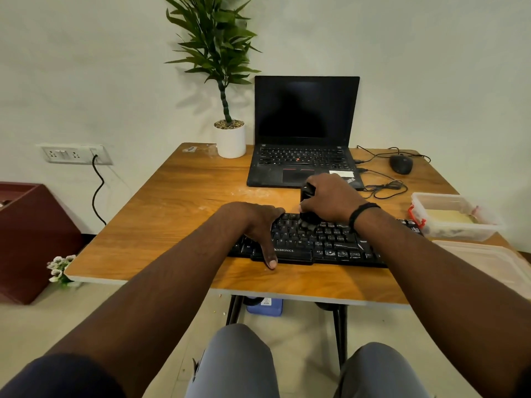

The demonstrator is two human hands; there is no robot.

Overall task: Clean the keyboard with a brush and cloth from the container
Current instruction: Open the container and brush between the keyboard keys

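A black keyboard (321,242) lies on the wooden table (172,202) near its front edge. My right hand (330,198) grips a black brush (308,206) upright, its bristles down on the upper rows of keys near the middle. My left hand (257,225) rests on the keyboard's left part, fingers laid over the keys and the thumb reaching down past the front edge. The clear plastic container (457,218) stands at the right of the keyboard, with a yellowish cloth (451,216) lying inside it.
An open black laptop (304,133) sits behind the keyboard, a potted plant (230,139) to its left, a black mouse (401,164) and tangled cables (382,186) to its right. The container's lid (488,268) lies at the right front corner. A maroon box (31,239) stands on the floor left.
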